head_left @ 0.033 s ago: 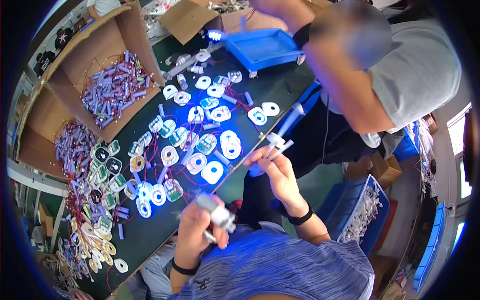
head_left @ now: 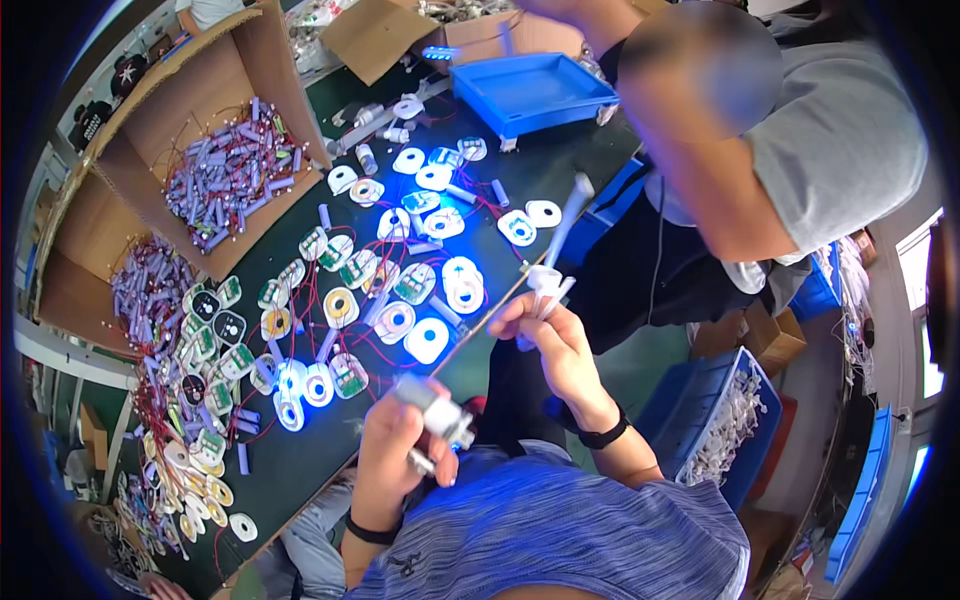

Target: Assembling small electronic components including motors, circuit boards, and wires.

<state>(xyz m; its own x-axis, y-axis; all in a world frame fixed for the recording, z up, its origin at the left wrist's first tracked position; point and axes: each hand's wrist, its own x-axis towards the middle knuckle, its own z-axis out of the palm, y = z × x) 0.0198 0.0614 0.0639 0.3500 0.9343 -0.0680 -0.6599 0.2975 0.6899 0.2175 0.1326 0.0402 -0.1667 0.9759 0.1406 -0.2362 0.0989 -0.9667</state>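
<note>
My left hand (head_left: 390,450) is closed around a grey-and-white cylindrical device (head_left: 436,414), blurred by motion, whose exact kind I cannot make out. A short silvery end (head_left: 421,462) pokes out beside the fingers. To the right, over the table edge, my right hand (head_left: 556,350) pinches a white plastic fitting (head_left: 545,282) with thin stems. Just beyond it a long translucent tube (head_left: 570,218) points up and away; whether the two are joined is unclear. Round white discs with circuit boards (head_left: 427,340) lie on the table nearest my hands, some lit blue.
Cardboard boxes (head_left: 215,80) at the left hold piles of wired purple cylinders (head_left: 225,180). A blue tray (head_left: 530,95) stands at the table's far side. Another person (head_left: 840,150) works at the right. Below is a blue bin (head_left: 690,440) of white parts.
The white fitting and the tube beyond it have tilted to a more upright angle. My left hand's device has shifted slightly. The other person's arm has moved a little.
</note>
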